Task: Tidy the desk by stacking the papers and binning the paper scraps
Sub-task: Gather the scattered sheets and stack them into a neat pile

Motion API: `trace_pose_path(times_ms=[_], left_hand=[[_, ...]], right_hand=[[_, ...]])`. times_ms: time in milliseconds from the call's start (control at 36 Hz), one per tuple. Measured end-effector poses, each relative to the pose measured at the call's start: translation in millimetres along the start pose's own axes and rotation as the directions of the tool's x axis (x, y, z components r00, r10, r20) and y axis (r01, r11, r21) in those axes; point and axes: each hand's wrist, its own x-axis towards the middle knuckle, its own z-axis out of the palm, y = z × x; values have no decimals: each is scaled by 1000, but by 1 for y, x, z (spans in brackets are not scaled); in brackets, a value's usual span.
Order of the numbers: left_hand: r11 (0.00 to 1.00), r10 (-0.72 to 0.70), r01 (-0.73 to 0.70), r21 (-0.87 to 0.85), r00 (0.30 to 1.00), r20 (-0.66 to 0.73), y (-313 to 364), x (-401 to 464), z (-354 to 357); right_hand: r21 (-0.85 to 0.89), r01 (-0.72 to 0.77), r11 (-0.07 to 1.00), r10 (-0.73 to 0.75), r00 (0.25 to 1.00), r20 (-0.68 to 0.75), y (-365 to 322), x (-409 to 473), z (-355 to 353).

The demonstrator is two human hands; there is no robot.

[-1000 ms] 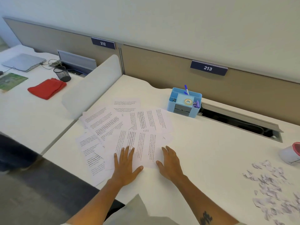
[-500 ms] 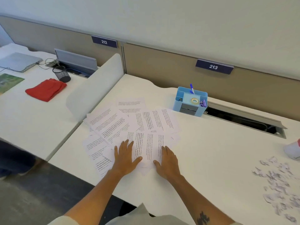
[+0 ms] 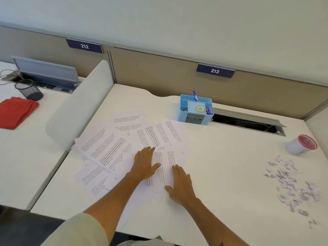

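Several printed papers [image 3: 113,148] lie fanned and overlapping on the white desk [image 3: 221,174], left of centre. My left hand [image 3: 144,164] lies flat on the sheets with fingers straight. My right hand [image 3: 181,185] presses flat on the right edge of the nearest sheet, fingers straight. A scatter of torn paper scraps [image 3: 292,183] covers the desk at the right. A small white bin with a red rim [image 3: 301,144] lies tipped on its side just beyond the scraps.
A blue desk organiser [image 3: 195,110] with pen and tape stands behind the papers. An open cable tray [image 3: 248,121] runs along the back. A rounded divider [image 3: 78,107] separates the left desk, which holds a red cloth [image 3: 16,112] and mesh cup [image 3: 30,89].
Both hands have slid forward over the papers, the left further than the right. The sheets have bunched closer together. The camera has moved nearer the desk.
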Motion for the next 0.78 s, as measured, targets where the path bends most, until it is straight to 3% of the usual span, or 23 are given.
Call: trace_pose_path(times_ms=[167,778], left_hand=[[1000,8,-7,-17,996,84,8,23,-3],[984,-82,57,169,986,145,19,63,-7]], right_hand=[[8,-43,999,43,999,10,-7,0,1],[79,-127,989,128,992,-18,-13,1,4]])
